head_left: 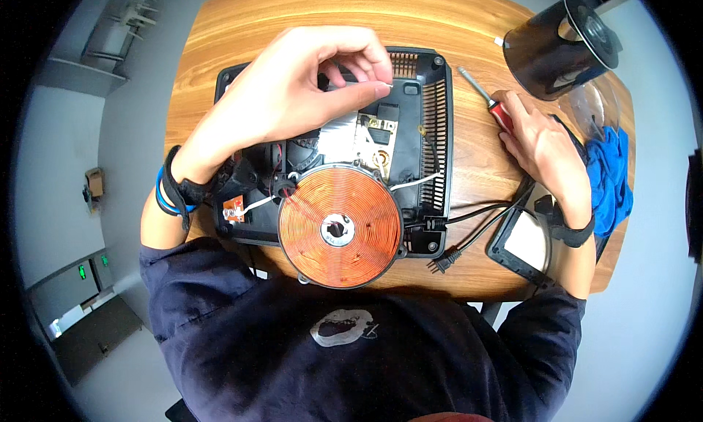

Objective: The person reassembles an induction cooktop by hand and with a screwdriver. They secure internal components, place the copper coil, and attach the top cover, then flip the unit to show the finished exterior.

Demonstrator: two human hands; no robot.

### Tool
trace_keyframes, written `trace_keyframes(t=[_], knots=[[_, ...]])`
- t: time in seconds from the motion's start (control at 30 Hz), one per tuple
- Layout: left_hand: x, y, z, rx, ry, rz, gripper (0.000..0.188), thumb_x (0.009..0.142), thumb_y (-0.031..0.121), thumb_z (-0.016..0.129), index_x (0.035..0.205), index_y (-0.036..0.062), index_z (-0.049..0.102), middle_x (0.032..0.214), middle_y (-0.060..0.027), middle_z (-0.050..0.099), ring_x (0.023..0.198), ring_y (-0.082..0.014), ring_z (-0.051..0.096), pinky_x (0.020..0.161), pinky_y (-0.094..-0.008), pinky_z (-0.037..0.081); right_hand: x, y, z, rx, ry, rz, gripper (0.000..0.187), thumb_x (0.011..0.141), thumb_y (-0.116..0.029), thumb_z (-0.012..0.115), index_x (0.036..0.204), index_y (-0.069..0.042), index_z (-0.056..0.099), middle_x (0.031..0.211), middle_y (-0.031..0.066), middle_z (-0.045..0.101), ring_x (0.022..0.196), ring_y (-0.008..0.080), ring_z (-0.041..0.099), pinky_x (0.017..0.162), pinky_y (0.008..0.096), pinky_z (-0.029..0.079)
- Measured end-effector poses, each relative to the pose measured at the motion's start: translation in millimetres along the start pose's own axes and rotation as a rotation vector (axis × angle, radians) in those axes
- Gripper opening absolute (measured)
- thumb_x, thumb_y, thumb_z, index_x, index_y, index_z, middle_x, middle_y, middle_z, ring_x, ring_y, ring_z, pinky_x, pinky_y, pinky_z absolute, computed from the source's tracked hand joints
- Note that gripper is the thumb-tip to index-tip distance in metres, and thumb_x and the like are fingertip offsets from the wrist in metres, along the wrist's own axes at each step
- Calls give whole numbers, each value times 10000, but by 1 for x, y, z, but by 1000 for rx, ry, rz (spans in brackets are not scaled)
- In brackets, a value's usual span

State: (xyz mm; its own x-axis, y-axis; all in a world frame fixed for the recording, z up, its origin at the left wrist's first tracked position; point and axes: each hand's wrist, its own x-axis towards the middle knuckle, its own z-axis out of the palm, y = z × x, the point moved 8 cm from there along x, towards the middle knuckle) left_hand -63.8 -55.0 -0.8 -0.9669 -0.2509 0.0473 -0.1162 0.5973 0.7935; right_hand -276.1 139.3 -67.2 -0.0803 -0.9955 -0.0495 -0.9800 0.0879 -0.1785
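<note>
Left hand [322, 81]: arched above the far part of the open black plastic housing [435, 63], tips of thumb and forefinger brought together; I cannot tell whether the pale glint there is something held.
Right hand [538, 136]: closed around a screwdriver with a red handle and slim metal shaft [497, 113], to the right of the housing.
Table edges: the light-brown wooden table [242, 23] curves away beyond the housing; its near edge runs close to the person's torso.
Open room: bare wood lies beyond the housing and in a strip between its slotted right side and the screwdriver.
Crowded right side: a dark glossy cylinder [548, 52] at the far corner, a crumpled blue cloth [611, 176] by the right forearm, a black two-pronged plug [444, 262] near the housing's near corner.
Copper-coloured round coil [367, 228]: overhangs the housing's near rim.
Left wrist: bent, fingers curled, palm angled inward.
Right wrist: low, back of hand upward, shaft pointing away and leftward.
</note>
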Motion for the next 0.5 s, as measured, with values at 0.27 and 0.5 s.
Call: trace_keyframes(t=[0.27, 0.5], knots=[[-1, 0, -2, 26, 27, -23, 97, 1050, 84, 807, 1138, 45, 793, 1061, 18, 770, 967, -72, 681, 803, -252, 534, -3, -49, -53, 109, 266, -183, 361, 1011, -119, 714, 1366, -65, 677, 1056, 156, 652, 972, 399, 714, 817, 492, 591], [1, 2, -1, 23, 35, -29, 100, 1046, 89, 814, 1135, 48, 799, 1051, 15, 772, 962, -74, 686, 797, -252, 538, -8, -69, -55, 84, 286, -294, 395, 972, -123, 805, 1349, -39, 722, 1034, 143, 692, 926, 351, 721, 806, 438, 585]])
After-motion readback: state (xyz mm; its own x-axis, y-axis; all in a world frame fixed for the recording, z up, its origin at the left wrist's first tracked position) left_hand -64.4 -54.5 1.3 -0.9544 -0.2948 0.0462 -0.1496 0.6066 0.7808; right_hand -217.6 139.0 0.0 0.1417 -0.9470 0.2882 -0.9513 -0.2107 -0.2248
